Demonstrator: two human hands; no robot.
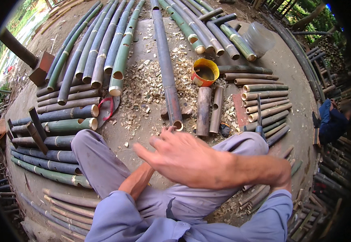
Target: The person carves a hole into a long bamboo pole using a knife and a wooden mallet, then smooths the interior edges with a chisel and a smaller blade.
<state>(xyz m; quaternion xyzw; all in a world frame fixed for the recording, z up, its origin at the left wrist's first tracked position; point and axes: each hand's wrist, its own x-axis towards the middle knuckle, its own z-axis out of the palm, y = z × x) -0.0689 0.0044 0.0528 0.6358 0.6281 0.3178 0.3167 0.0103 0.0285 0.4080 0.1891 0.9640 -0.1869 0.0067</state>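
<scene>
My right hand (189, 155) reaches across from the right above my lap, back of the hand up. Its fingers are apart and I see nothing held in them. My left forearm (137, 181) rises from below and passes behind the right hand, which hides most or all of the left hand. Just beyond the fingers is the open cut end of a long dark bamboo pole (165, 68). The pole points away from me, its near end by a low wooden block (185, 111). Two short bamboo pieces, a thick one (203, 113) and a thinner holed one (217, 109), are to its right.
Bamboo chips (143, 84) litter the ground around the pole. Farther right are a yellow-and-red bucket (205, 72), a clear plastic container (259, 39) and a long blade (259, 113) by my knee. Notched green poles (123, 52) and stacked bamboo (54, 155) lie left; short lengths (266, 94) right.
</scene>
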